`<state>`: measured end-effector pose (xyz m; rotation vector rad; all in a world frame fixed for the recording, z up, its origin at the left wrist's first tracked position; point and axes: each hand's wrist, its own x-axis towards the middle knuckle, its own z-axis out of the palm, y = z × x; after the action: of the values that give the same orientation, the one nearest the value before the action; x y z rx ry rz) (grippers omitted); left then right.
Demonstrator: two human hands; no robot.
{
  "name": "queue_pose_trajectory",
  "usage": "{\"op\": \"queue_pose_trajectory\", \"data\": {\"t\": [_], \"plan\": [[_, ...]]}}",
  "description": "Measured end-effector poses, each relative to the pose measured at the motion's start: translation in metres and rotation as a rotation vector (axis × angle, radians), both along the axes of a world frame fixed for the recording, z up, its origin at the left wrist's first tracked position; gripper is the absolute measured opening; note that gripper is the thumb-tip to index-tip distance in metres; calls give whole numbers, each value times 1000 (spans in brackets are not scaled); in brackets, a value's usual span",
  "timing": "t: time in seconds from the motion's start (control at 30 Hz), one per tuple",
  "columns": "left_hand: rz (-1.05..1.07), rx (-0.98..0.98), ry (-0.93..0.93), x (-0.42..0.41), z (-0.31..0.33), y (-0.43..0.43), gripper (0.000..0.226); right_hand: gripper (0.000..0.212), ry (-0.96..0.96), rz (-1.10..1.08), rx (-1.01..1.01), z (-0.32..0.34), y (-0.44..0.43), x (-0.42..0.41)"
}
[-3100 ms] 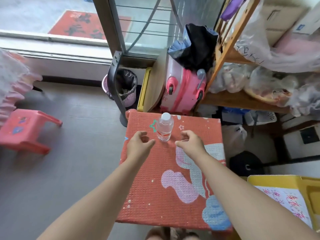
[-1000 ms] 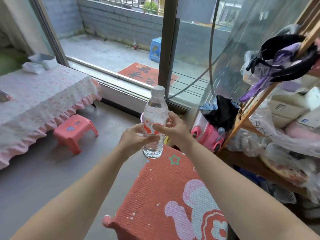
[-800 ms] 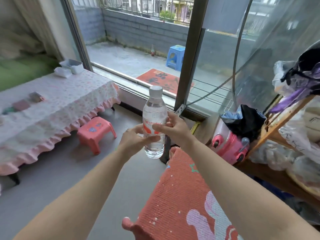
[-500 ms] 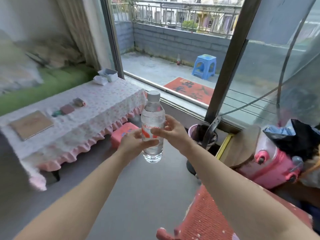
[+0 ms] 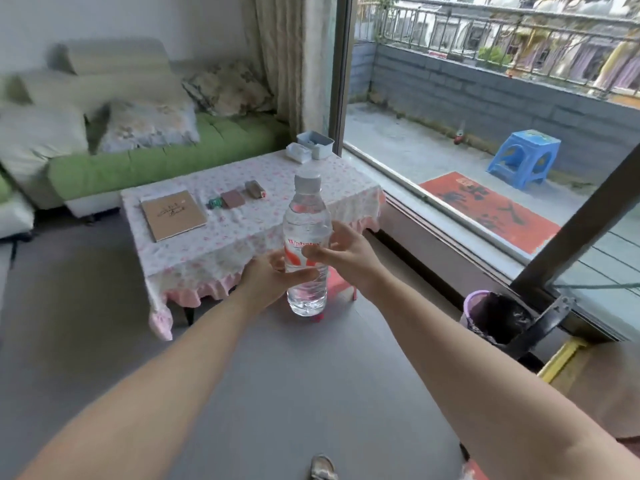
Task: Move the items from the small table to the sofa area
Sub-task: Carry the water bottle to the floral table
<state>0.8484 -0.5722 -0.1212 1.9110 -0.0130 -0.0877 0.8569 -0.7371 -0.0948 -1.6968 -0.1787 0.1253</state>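
A clear water bottle point(image 5: 306, 216) with a white cap and red label stands upright in the air in front of me. My left hand point(image 5: 268, 280) grips its lower part from the left and my right hand point(image 5: 343, 252) holds its middle from the right. Beyond it stands a low table point(image 5: 242, 233) under a pink flowered cloth, with a brown notebook point(image 5: 173, 214) and small items point(image 5: 232, 199) on it. A green sofa point(image 5: 145, 161) with cushions sits behind that table. The small red table is out of view.
A white box and tray point(image 5: 311, 148) sit at the low table's far corner. A red stool point(image 5: 337, 284) shows behind the bottle. A bin with a black bag point(image 5: 495, 317) stands right, by the sliding window frame point(image 5: 571, 223). Grey floor lies between.
Both hands took the bottle off the small red table and lifted it. The view has swung left from that table toward the sofa and the cloth-covered table.
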Motion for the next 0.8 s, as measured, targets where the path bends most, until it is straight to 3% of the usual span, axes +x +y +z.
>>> {"op": "queue_pose_trajectory", "data": {"t": [0.13, 0.3, 0.47, 0.63, 0.8], "plan": [[56, -13, -10, 40, 2, 17, 21, 51, -24, 24, -18, 3, 21, 46], [98, -32, -30, 91, 7, 32, 30, 43, -24, 71, -80, 11, 38, 106], [142, -66, -8, 134, 5, 45, 26, 59, -12, 121, -108, 10, 53, 153], [150, -66, 27, 182, 1, 72, 20, 47, -11, 116, -130, 5, 79, 204], [115, 25, -12, 243, 4, 106, 28, 51, -4, 85, -127, 2, 115, 263]]}}
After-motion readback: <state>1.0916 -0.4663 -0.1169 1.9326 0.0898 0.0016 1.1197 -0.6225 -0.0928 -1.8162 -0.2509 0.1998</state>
